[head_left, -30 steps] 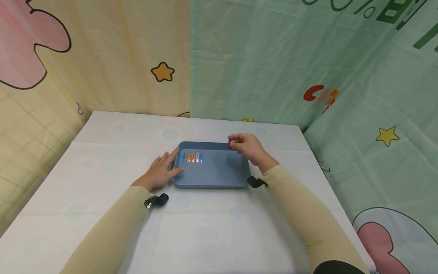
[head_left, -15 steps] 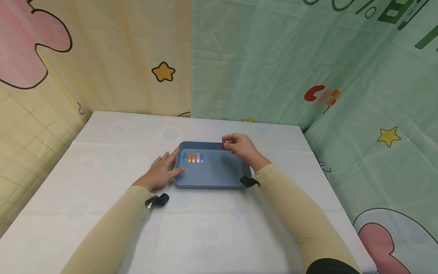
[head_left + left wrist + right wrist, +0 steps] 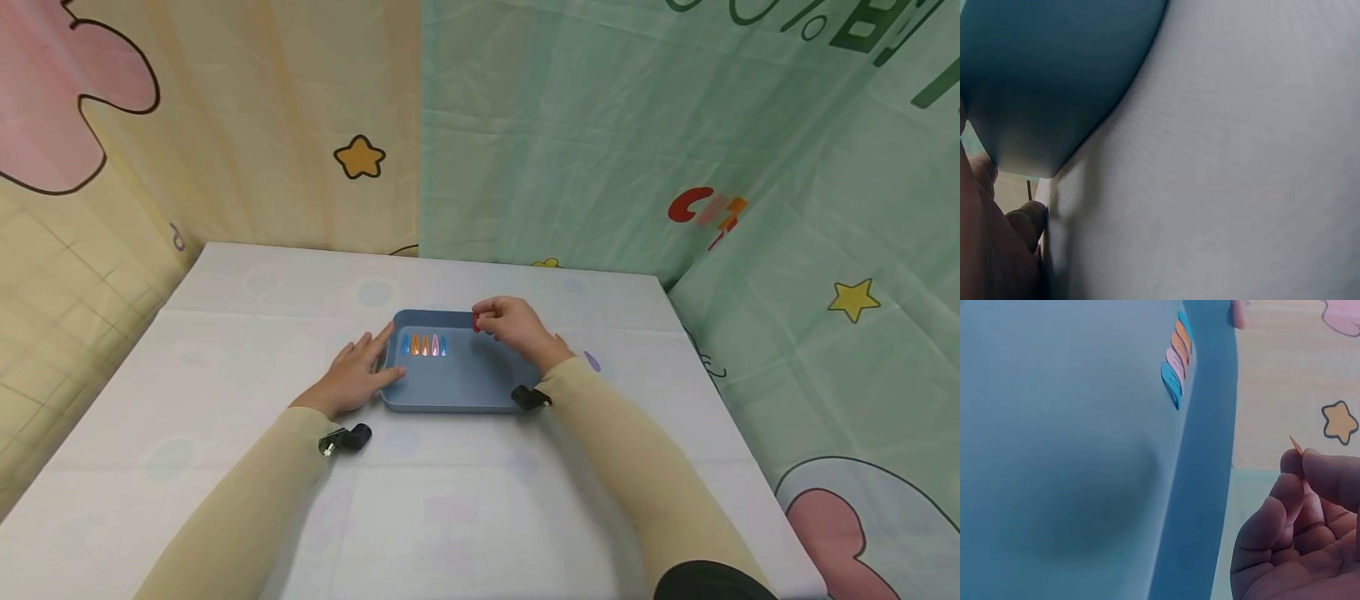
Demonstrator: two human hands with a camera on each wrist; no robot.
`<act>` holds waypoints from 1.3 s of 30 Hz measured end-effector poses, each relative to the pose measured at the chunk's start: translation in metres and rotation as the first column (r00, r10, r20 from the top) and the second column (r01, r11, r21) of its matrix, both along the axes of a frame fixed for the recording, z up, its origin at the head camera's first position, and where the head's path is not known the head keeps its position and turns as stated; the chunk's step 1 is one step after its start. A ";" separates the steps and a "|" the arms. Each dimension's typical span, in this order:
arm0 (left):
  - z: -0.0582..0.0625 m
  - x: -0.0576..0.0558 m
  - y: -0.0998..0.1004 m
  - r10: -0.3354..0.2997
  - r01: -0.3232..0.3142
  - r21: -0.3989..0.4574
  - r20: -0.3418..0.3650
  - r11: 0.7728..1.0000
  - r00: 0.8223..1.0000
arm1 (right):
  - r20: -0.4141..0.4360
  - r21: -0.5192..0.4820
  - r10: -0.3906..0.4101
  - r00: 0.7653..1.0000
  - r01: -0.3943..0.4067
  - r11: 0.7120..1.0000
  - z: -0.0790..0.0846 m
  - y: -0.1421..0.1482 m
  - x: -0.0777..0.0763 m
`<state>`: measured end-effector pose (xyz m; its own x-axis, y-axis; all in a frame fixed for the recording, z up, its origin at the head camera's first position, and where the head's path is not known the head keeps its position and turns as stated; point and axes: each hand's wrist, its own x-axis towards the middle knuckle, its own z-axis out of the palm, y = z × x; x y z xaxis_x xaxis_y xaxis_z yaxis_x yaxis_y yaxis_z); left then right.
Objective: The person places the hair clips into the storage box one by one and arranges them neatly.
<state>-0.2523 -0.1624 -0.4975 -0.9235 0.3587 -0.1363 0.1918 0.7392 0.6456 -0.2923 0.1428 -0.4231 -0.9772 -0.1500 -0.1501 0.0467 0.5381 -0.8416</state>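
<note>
Between thumb and fingertip my right hand (image 3: 513,323) pinches a red snap hair clip (image 3: 476,322) above the far side of the blue tray (image 3: 465,409). In the right wrist view only a thin tip of this clip (image 3: 1296,445) sticks out from the fingers. My left hand (image 3: 351,379) rests at the tray's left rim with its fingers spread and straight. A row of several hair clips in blue, orange (image 3: 425,345) and pink (image 3: 435,345) lies in the tray's upper left part. The left wrist view shows the tray's outer wall (image 3: 1054,81) close by the fingers.
On the white-covered table (image 3: 450,500), right of the tray, lies a purple hair clip (image 3: 592,361). An orange piece (image 3: 559,340) shows partly behind the right wrist. Printed curtains (image 3: 540,150) hang behind the table and along its right side.
My right hand has moved left along the tray's far side with the red hair clip, uncovering the purple clip on the table. My left hand has stayed in place.
</note>
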 end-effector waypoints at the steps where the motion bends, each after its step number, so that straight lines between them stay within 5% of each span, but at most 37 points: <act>1: 0.000 0.000 0.000 0.000 0.000 0.001 0.000 1.000 1.000 | -0.002 0.004 0.006 1.000 -0.006 1.000 -0.001 -0.001 -0.001; 31: 0.001 0.000 0.001 0.004 -0.004 -0.002 -0.004 1.000 1.000 | 0.115 -0.014 0.008 0.993 -0.006 1.000 -0.030 -0.024 -0.023; 39: 0.000 -0.001 0.001 0.003 -0.003 -0.001 -0.006 1.000 1.000 | 0.158 0.046 0.017 0.987 -0.024 0.999 -0.035 -0.026 -0.024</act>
<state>-0.2532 -0.1615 -0.4972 -0.9252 0.3561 -0.1308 0.1940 0.7404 0.6436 -0.3164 0.1169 -0.4579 -0.9376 -0.1590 -0.3091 0.1648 0.5797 -0.7980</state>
